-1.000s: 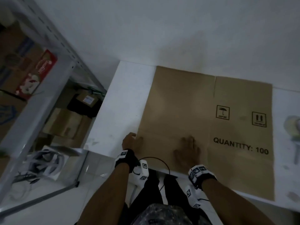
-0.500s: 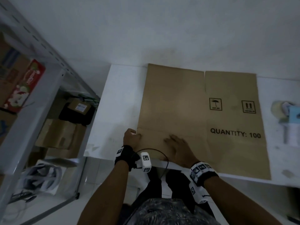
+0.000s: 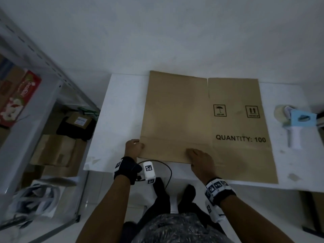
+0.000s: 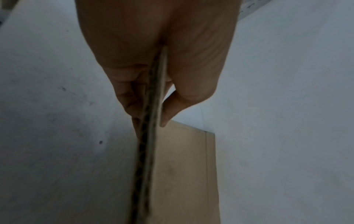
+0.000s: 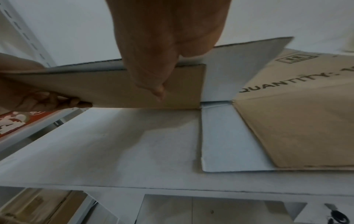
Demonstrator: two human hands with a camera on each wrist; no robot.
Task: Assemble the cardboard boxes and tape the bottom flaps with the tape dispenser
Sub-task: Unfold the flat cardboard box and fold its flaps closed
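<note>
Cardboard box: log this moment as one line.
cardboard box: flat on table | left hand: pinches near-left flap | right hand: grips near flap | tape dispenser: untouched, right

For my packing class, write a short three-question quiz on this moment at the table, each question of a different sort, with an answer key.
1. True or false: the flattened cardboard box is already opened into a box shape.
2. Multiple choice: where does the tape dispenser lie? A) in the right hand B) on the white table, right of the box C) on the metal shelf
3. Fill in: the left hand grips the near-left flap at its ____ edge.

Key
1. False: it lies flat on the table.
2. B
3. Left: the left wrist view shows thumb and fingers on opposite sides of the cardboard edge.
</note>
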